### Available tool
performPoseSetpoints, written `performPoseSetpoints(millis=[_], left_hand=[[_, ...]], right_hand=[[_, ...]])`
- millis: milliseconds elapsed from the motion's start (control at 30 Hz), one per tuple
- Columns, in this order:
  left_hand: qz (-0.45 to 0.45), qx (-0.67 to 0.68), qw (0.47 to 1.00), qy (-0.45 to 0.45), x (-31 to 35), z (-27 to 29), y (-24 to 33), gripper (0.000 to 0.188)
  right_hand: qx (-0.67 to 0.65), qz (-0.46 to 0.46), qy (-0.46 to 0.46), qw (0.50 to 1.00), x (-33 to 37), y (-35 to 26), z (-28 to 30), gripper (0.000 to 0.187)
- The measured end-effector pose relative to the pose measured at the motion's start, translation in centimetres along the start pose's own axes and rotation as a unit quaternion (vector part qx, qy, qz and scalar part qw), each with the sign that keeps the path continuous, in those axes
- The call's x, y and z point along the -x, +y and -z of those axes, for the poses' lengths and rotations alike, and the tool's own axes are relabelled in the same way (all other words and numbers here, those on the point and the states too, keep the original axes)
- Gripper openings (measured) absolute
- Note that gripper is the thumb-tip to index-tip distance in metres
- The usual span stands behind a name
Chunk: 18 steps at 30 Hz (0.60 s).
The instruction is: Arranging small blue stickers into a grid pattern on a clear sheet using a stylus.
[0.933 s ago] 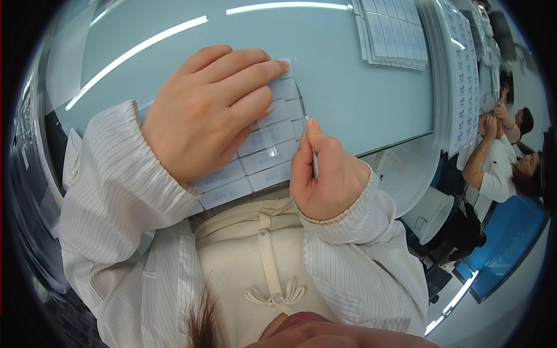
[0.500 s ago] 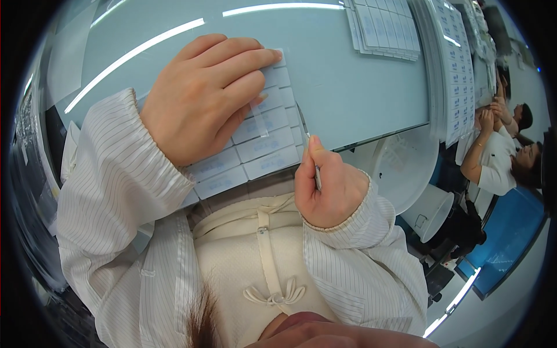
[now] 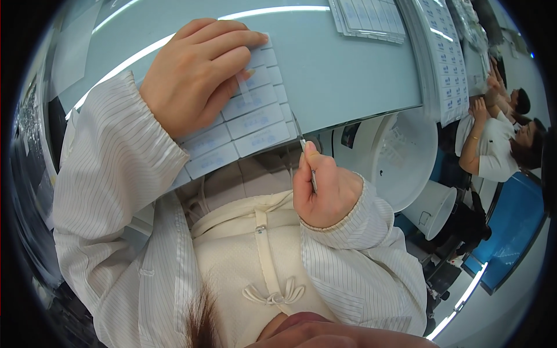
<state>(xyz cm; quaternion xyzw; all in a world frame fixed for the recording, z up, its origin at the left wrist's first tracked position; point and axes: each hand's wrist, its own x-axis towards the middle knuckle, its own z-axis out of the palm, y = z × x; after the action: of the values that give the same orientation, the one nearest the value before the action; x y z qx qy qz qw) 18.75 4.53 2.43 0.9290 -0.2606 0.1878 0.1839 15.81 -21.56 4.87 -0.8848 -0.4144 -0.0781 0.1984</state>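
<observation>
My left hand [image 3: 200,75] lies palm down, fingers stretched out, over a block of white rectangular pieces in rows [image 3: 255,123]; faint blue print marks them. A clear narrow strip [image 3: 245,91] runs across the pieces just below its fingertips, and part of the thumb is hidden. Pinched between thumb and fingers, a slim metal tool [image 3: 302,142] is held by my right hand [image 3: 331,191]. Its thin tip points up along the block's right edge, by the table's near edge. Whether it is a knife or tweezers I cannot make out.
The pale glass-topped table [image 3: 348,81] holds another stack of white pieces [image 3: 371,20] at the back. Printed sheets [image 3: 447,64] stand in a pile to the right. Below the table edge are a large white tub [image 3: 406,156] and a bucket [image 3: 432,209]. Other people [image 3: 499,139] work farther right.
The block and my left hand have shifted slightly up and left in the picture. My right hand, still gripping the tool, stays nearly in place; the tip now sits lower along the block's edge.
</observation>
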Motion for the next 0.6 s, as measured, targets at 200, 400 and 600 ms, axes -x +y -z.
performPoseSetpoints(millis=[200, 400, 600], left_hand=[[-0.033, -0.033, 0.999, -0.022, -0.5, 0.3, -0.5, 0.008], [-0.037, -0.056, 0.998, -0.013, -0.2, -0.7, -1.4, 0.009], [-0.035, -0.007, 0.999, 0.014, 0.1, -0.9, -2.3, 0.002]], right_hand=[[0.005, -0.009, 0.001, 1.000, 1.3, -0.2, 0.3, 0.013], [-0.024, -0.031, -0.059, 0.997, 2.9, -0.4, 1.4, 0.014], [-0.076, -0.061, -0.003, 0.995, 4.4, 1.7, 2.3, 0.014]])
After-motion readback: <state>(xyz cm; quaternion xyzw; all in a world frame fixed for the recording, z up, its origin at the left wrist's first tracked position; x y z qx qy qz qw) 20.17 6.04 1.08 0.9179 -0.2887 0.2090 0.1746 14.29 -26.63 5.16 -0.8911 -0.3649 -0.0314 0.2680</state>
